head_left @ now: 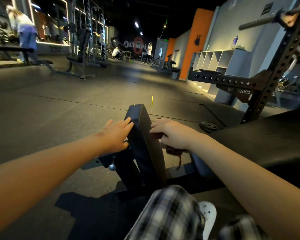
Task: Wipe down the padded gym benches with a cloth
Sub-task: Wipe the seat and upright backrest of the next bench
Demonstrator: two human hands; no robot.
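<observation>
A black padded bench pad stands raised on edge in front of me, on a black metal frame. My left hand lies flat against the pad's left side, fingers straight. My right hand grips a dark brownish cloth against the pad's right face; a strip of the cloth hangs down below the hand. A second wide black pad stretches away on the right.
A perforated steel squat rack stands at the right with a weight plate on the floor by it. Grey cubby shelves line the right wall. Other benches, machines and people are far off. My plaid-trousered knee is below.
</observation>
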